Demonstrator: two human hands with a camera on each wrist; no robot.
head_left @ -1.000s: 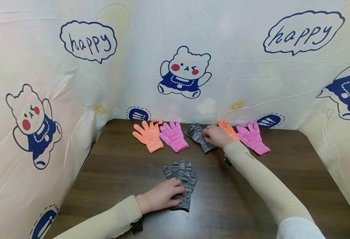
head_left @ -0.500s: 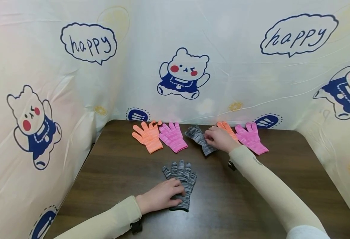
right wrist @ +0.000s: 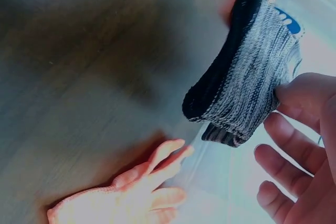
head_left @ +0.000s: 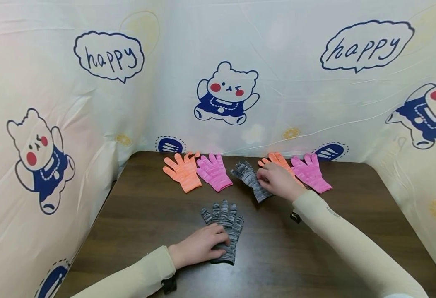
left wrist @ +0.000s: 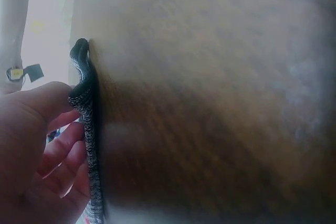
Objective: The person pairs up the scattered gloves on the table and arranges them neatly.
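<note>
A grey-and-black knitted glove (head_left: 234, 225) lies flat near the middle of the table, its fingers pointing away. On its palm and cuff end rests my left hand (head_left: 203, 245); the left wrist view has the thumb (left wrist: 47, 98) touching the glove's cuff, fingers loosely bent. My right hand (head_left: 283, 182) pinches a second grey-and-black glove (head_left: 251, 180) between thumb and index finger. In the right wrist view its cuff (right wrist: 236, 77) hangs lifted off the tabletop, the other fingers apart from it. Partly behind the right hand lies an orange glove (head_left: 277, 159).
Along the back edge of the brown table (head_left: 139, 215) lie another orange glove (head_left: 183, 171), a pink glove (head_left: 214, 171) and, at the right, a second pink glove (head_left: 311, 173). A printed curtain (head_left: 296, 95) surrounds the table at the back and sides.
The right hand has moved toward me and slightly right, drawing the pinched grey glove away from the back row. More of the orange glove shows. The left hand stays put.
</note>
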